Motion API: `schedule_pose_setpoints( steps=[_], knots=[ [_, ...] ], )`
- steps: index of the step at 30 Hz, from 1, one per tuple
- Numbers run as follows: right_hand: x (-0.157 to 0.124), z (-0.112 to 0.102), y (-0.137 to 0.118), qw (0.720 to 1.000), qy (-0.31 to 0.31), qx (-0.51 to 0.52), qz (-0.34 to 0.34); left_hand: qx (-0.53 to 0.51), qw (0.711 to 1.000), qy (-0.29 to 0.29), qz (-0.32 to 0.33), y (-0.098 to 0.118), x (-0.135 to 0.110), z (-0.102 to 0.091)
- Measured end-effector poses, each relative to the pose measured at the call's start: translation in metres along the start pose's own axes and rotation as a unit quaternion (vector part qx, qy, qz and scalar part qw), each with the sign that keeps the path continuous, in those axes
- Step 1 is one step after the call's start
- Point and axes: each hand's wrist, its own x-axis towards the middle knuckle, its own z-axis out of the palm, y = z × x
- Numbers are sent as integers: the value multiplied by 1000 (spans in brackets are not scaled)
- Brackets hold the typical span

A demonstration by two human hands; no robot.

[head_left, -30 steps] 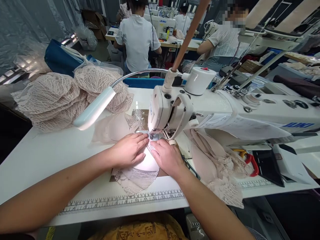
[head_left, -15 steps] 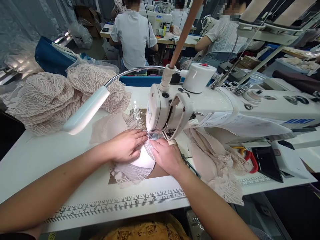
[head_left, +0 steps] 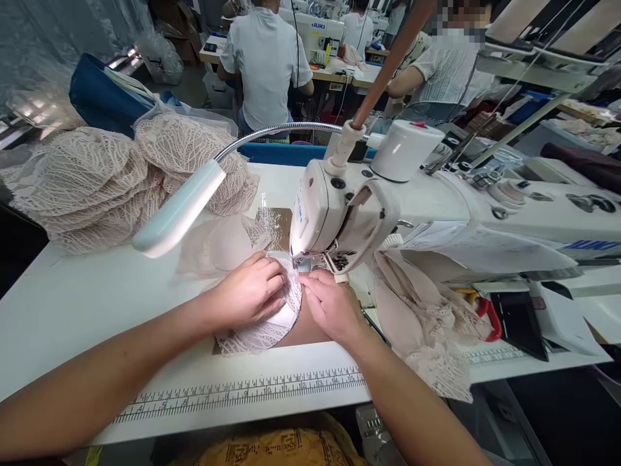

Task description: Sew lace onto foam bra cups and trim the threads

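Behind lace stacks (head_left: 92, 188), we see a blue bag (head_left: 99, 97), contents hidden; a lamp (head_left: 179, 207) partly blocks the stacks. On the tabletop (head_left: 145, 291), a lace cup (head_left: 292, 294) lies at the sewing machine's (head_left: 317, 200) needle end, under the left hand (head_left: 255, 288) and beside the right hand (head_left: 334, 304); we cannot tell whether either grip pinches it.

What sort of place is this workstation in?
Most likely a garment sewing workshop: a sewing machine stands on the table, lace pieces are stacked nearby, and a second sewing machine stands among people further back.
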Motion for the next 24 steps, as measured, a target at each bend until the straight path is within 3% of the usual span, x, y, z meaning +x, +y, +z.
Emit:
schedule_pose_setpoints(
  steps=[11,24],
  knots=[
    [-2,6,1,999,7,-12,-44,-4,1000,9,19,-10,-2,-2],
    [0,6,-2,999,-22,-40,-16,56,998,17,19,-19,0,-1]
  ],
)
